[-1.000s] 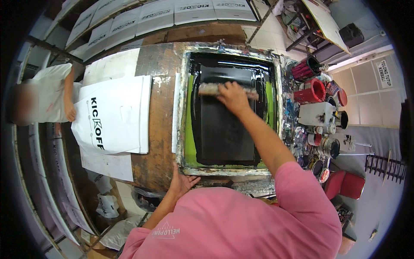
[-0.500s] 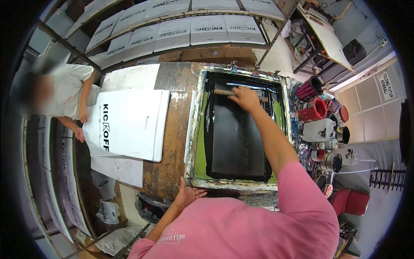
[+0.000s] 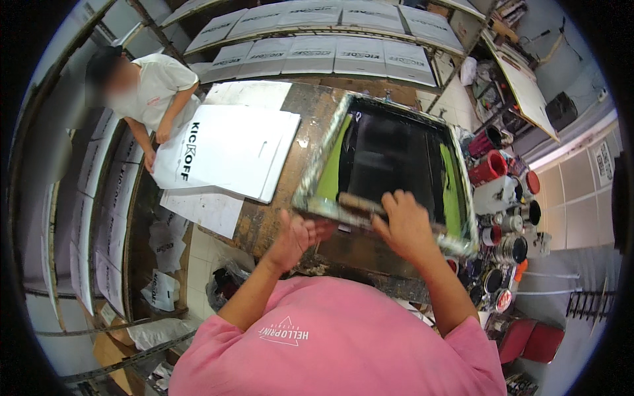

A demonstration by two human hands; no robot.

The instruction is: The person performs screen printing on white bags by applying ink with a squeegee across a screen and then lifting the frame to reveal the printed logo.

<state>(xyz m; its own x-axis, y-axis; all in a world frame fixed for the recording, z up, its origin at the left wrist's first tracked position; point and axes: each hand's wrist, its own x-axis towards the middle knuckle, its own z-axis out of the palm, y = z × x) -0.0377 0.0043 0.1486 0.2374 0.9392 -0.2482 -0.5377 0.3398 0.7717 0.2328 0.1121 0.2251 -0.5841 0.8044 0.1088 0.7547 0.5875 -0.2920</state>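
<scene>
A screen printing frame with a paint-stained rim stands tilted over the table, its near edge raised. Black ink covers most of its mesh, with green strips along both sides. My right hand is closed round a wooden-handled squeegee at the near end of the frame. Next to the frame's near left corner is my left hand, thumb up and fingers stretched out under the edge; whether it bears the frame's weight I cannot tell.
A stack of white printed sheets lies left on the worn table. Another person grips its left edge. Shelves of printed white sheets stand behind. Ink pots, including a red bucket, crowd the right; a red chair stands nearer.
The squeegee came from the far end to the near end in my right hand. The frame's near edge rose, and my left hand lifted with it. My view shifted.
</scene>
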